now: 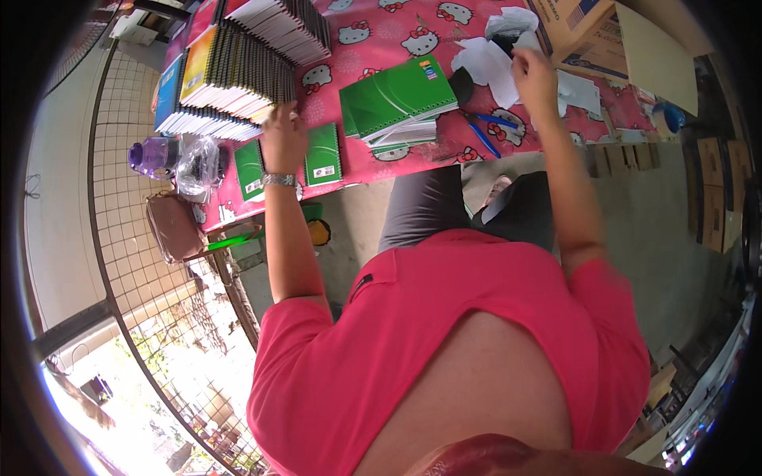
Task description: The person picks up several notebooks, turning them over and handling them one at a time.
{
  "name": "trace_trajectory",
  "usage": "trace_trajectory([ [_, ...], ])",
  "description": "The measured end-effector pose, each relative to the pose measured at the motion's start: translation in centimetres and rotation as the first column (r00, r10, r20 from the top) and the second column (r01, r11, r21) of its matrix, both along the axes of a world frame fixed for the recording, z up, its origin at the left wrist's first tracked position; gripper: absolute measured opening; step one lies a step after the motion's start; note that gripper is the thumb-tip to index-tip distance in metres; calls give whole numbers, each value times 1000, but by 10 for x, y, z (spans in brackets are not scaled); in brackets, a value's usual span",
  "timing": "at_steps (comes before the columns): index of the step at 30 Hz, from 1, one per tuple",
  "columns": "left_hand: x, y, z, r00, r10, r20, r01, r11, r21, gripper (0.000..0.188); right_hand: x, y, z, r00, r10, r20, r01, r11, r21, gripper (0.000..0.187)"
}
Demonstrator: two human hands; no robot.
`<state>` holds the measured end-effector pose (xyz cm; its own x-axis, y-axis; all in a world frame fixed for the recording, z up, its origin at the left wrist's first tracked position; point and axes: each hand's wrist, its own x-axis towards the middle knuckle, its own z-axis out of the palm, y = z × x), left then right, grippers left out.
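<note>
My left hand [284,141], with a metal watch on its wrist, reaches to the near corner of a stack of spiral notebooks [230,75]. Its fingers look loosely bent and apart, with nothing visible in them. Below it, a small green notebook [323,155] lies on one side and another green notebook [250,170] on the other. My right hand [535,75] is raised beside crumpled white paper [486,71], its fingers curled together; what they hold, if anything, is hidden. Between my hands sits a pile of larger green spiral notebooks [401,97].
Blue-handled pliers [482,131] lie near the front edge of the pink patterned tablecloth [373,165]. A purple bottle [153,157], a clear plastic bag [198,165] and a brown pouch [173,226] are at the left. Cardboard boxes [591,47] stand at the back right.
</note>
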<state>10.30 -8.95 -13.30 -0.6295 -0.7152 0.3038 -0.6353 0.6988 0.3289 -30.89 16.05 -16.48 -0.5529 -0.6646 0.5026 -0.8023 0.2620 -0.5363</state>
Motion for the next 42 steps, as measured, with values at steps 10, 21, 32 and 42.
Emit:
trace_trajectory([
  [10, -116, 140, 112, 861, -495, 118, 508, 817, -272, 30, -60, -56, -52, 991, -107, -77, 131, 866, 482, 28],
  [21, -117, 108, 166, 829, -558, -33, 555, 829, -67, 18, -85, -65, -34, 976, -202, 76, 176, 949, 260, 30],
  [32, -132, 129, 123, 909, -407, -90, 333, 839, -430, 18, -116, -38, 43, 940, -330, -89, 319, 753, 576, 31],
  [42, -126, 130, 130, 913, -391, -120, 327, 874, -359, 15, 85, -10, 147, 704, 691, 165, -671, 723, -163, 25],
])
